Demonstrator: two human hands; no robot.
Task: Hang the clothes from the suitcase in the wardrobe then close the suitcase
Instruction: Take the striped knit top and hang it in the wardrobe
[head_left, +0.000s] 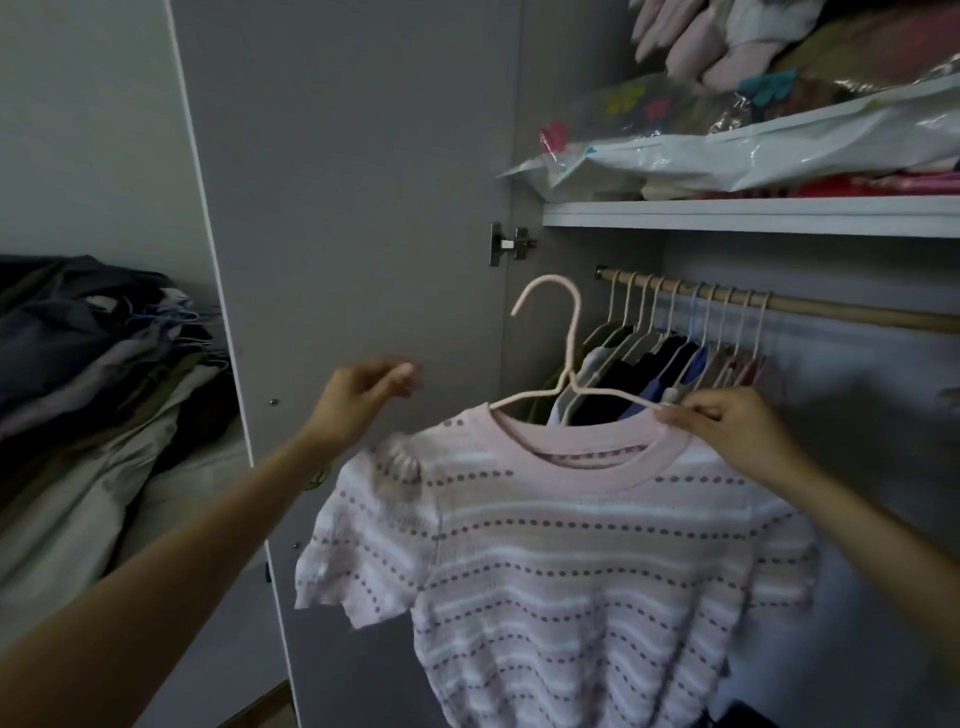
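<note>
lower centre: knit top (566, 561) on hanger (566, 364); right hand (737, 426) pinches hanger arm, left hand (358, 395) loosely curled, empty. risk: one-sided grip tilts hanger, top slides off before reaching rail (831, 306).

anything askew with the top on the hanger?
Yes. The pink striped knit top hangs lopsided: the hanger arm by the right hand lies bare outside the neckline. The hook is off the rail. The left hand holds nothing.
</note>
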